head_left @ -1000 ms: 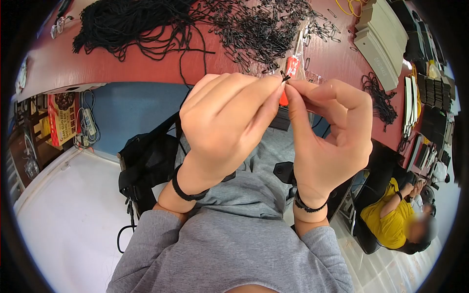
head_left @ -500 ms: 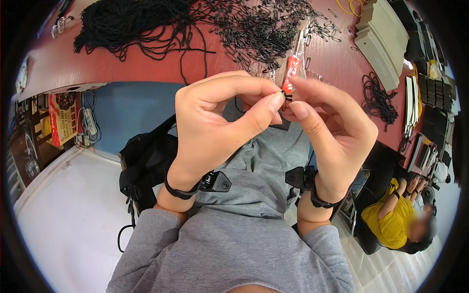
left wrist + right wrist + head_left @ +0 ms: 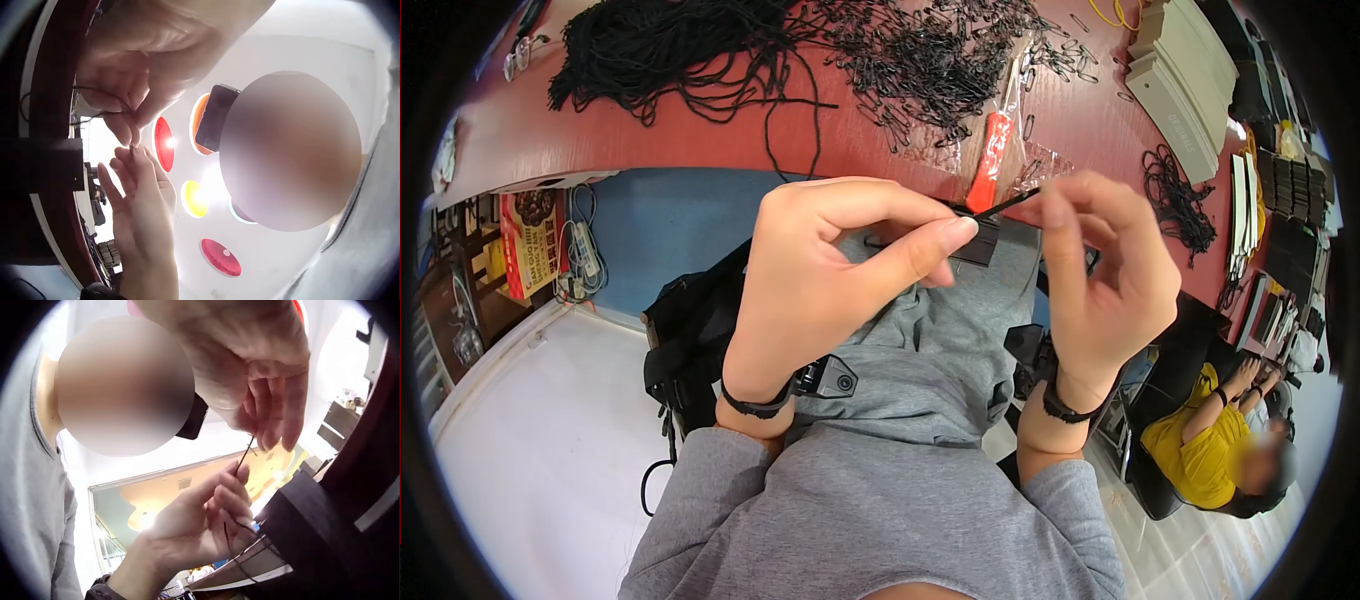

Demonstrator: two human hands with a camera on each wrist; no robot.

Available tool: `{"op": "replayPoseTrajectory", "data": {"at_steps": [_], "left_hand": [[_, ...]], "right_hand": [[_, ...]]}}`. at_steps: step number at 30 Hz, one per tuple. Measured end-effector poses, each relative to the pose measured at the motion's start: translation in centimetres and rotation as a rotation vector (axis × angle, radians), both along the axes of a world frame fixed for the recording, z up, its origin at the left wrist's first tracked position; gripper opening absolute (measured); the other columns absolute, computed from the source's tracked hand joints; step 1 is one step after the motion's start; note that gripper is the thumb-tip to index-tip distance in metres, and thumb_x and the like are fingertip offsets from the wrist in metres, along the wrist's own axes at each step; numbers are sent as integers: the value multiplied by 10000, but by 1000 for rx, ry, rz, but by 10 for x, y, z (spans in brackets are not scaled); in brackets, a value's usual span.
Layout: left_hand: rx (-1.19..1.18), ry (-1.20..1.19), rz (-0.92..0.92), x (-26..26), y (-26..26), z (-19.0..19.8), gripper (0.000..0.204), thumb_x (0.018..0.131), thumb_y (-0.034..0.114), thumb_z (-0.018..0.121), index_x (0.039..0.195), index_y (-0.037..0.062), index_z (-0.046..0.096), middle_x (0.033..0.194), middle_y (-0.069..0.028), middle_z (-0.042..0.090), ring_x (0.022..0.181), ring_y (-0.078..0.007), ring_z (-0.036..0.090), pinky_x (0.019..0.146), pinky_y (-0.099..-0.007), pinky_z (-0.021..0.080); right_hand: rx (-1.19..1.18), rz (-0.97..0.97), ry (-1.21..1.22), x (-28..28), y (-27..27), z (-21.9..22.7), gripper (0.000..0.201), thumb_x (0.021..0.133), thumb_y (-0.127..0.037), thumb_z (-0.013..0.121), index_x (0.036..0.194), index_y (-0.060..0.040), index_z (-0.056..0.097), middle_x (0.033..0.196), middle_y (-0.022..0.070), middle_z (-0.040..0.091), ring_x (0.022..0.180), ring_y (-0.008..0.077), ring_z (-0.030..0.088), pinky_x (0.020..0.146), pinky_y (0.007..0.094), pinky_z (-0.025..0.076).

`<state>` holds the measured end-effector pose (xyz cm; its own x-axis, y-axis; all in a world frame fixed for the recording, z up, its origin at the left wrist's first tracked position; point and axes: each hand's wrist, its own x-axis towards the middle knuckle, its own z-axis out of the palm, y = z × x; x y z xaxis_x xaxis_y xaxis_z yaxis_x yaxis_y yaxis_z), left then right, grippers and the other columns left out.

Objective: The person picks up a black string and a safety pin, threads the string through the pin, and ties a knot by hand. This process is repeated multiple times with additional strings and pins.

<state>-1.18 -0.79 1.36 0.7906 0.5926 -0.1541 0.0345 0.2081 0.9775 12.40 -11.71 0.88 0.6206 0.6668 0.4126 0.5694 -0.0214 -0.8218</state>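
Between the two hands a short length of black cord (image 3: 1007, 204) is stretched, also seen in the right wrist view as a thin dark line (image 3: 245, 454). The left hand (image 3: 840, 265) pinches its one end between thumb and index finger. At the other end, the right hand (image 3: 1108, 270) pinches the cord with thumb and fingertips, slightly blurred. More cord loops beside the left hand in the left wrist view (image 3: 103, 91). Just beyond the fingertips a red-handled tool (image 3: 991, 160) lies on the red table (image 3: 850, 150).
A heap of black cord (image 3: 670, 50) and a pile of black safety pins (image 3: 930, 70) lie on the table. At the right are a smaller cord bundle (image 3: 1178, 205) and grey boards (image 3: 1180, 90). A person in yellow (image 3: 1200, 440) sits at the lower right.
The hands were close together at the fingertips; the right hand has moved away to the right, and the black cord now runs straight between them. The left hand has turned, showing its thumb.
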Motion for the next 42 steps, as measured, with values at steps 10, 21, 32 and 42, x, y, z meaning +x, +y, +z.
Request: {"op": "replayPoseTrajectory", "data": {"at_steps": [10, 21, 32, 42], "left_hand": [[-264, -308, 316, 11, -12, -1, 131, 873, 83, 581, 878, -32, 644, 742, -67, 627, 460, -7, 378, 459, -185, 319], [-107, -192, -37, 0, -7, -9, 105, 833, 35, 640, 885, -52, 670, 715, -37, 631, 644, -35, 548, 538, -166, 410], [24, -149, -93, 4, -6, -10, 35, 785, 10, 663, 808, -17, 663, 803, -8, 562, 574, 9, 414, 441, -146, 268], [-25, -104, -77, 6, -8, -6, 64, 703, -14, 601, 753, -51, 612, 806, -66, 541, 618, -45, 413, 538, -186, 307]], "right_hand": [[34, 220, -622, -19, -9, 1, 376, 505, -93, 602, 855, 40, 640, 732, 107, 606, 617, 193, 598, 532, 281, 503], [95, 141, -331, -12, -5, 10, 279, 571, 61, 745, 822, -2, 642, 795, 108, 643, 682, 227, 604, 592, 287, 503], [19, 163, -193, -8, -9, 8, 239, 614, 58, 737, 824, -12, 648, 743, 72, 628, 644, 214, 594, 574, 282, 471], [11, 203, -99, -5, -10, 4, 219, 631, 67, 716, 826, -6, 645, 742, 76, 638, 657, 212, 604, 589, 289, 473]]}}
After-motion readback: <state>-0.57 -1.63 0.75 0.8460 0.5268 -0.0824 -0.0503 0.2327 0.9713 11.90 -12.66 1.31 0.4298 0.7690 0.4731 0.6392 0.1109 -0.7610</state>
